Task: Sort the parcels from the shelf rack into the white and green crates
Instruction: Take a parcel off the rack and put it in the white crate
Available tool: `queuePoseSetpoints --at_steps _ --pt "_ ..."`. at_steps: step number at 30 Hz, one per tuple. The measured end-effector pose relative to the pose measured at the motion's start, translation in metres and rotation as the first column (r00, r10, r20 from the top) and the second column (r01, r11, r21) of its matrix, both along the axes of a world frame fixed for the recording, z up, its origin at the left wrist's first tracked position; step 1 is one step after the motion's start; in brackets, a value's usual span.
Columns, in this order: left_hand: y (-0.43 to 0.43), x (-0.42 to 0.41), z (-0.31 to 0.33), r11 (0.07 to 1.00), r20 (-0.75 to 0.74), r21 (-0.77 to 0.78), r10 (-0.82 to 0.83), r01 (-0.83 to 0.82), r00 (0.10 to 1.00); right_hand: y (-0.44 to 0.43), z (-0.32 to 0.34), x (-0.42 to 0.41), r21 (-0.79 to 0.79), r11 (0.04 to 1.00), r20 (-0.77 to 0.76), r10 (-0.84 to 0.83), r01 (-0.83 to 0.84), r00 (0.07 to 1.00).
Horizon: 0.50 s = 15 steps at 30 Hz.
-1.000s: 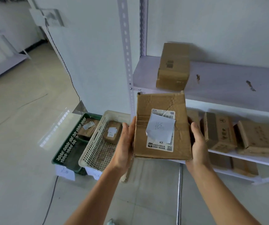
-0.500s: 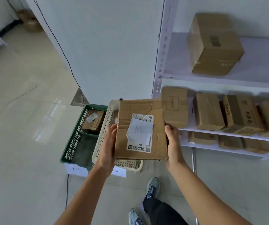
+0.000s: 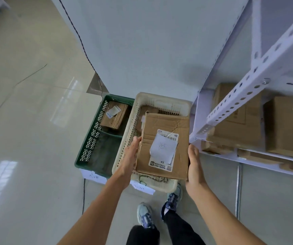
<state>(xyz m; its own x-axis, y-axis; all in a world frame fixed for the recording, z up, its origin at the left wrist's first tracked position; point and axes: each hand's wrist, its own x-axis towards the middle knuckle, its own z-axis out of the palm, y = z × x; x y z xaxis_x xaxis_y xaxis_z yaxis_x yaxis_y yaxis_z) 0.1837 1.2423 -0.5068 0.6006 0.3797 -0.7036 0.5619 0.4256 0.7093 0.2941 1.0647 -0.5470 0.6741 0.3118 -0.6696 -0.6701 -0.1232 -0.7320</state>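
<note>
Parcel point(image 3: 182, 152), a flat, creased cardboard box, was held face up above the white crate point(image 3: 161, 98), covering most of the crate's near half. The left hand point(image 3: 129, 160) gripped its left edge and the right hand point(image 3: 194, 167) its right edge, thumbs along the sides and fingers hidden beneath. A printed shipping label with a handwritten paper note point(image 3: 163, 147) lay on the upper face. The white crate stood on the floor point(image 3: 27, 121), touching the green crate point(image 3: 96, 138) on its left. The green crate contained one small labelled box point(image 3: 114, 115) at its far end. A second box point(image 3: 145, 110), partly hidden, lay in the far end of the white crate. Paper tags point(image 3: 94, 175) hung on the near ends of both crates. To the right, the shelf rack point(image 3: 248, 89) carried further cardboard boxes point(image 3: 287, 124) on its lower levels. The person's shoes point(image 3: 144, 214) stood just near of the white crate.
</note>
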Motion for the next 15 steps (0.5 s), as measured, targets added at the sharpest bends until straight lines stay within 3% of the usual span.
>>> queuePoseSetpoints --at_steps 4,7,12,15 --pt "0.028 0.025 -0.058 0.998 -0.166 -0.046 -0.039 0.031 0.985 0.024 -0.060 0.009 -0.070 0.998 -0.067 -0.002 -0.003 0.998" --pt "0.052 0.043 -0.123 0.993 -0.166 -0.110 -0.071 0.053 0.983 0.043 -0.121 0.020 -0.083 0.995 -0.109 0.038 -0.048 0.993" --pt "0.082 0.069 -0.252 0.980 -0.201 -0.160 -0.147 0.116 0.968 0.070 -0.244 0.046 -0.255 0.965 -0.234 0.006 -0.067 0.972" --pt "0.093 0.090 -0.326 0.971 -0.211 -0.195 -0.179 0.139 0.961 0.085 -0.317 0.069 -0.319 0.948 -0.165 -0.041 -0.014 0.985"
